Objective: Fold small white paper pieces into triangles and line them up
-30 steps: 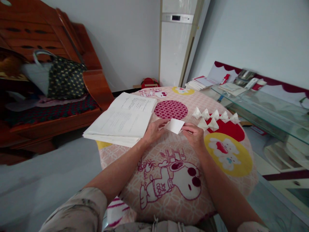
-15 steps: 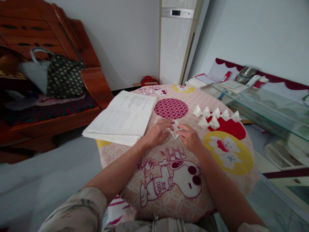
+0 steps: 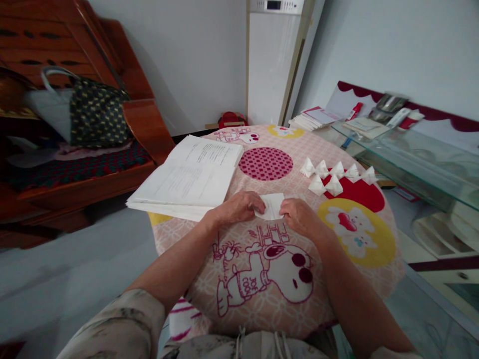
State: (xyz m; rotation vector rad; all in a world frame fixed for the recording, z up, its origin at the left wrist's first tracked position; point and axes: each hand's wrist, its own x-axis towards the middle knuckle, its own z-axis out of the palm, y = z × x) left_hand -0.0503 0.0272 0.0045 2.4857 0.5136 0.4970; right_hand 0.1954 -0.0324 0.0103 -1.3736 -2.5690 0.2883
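The left hand (image 3: 237, 207) and the right hand (image 3: 301, 218) meet over a round surface (image 3: 277, 314) covered with a pink cartoon-print cloth. Each grip is closed on the small white paper (image 3: 272, 205). The left fingers pinch its left edge and the right fingers its right edge, so the sheet sits between the two grips, low against the cloth. Beyond the right grip and a little to its right, a cluster of folded paper pieces (image 3: 335, 174) lies on the cloth, apart from the hands. Just beyond the left grip lies an open booklet (image 3: 190, 174) of printed pages, its near edge close to the left wrist. Far off to the left of the grips, a patterned bag (image 3: 95, 117) rests on a wooden bench (image 3: 145, 129).
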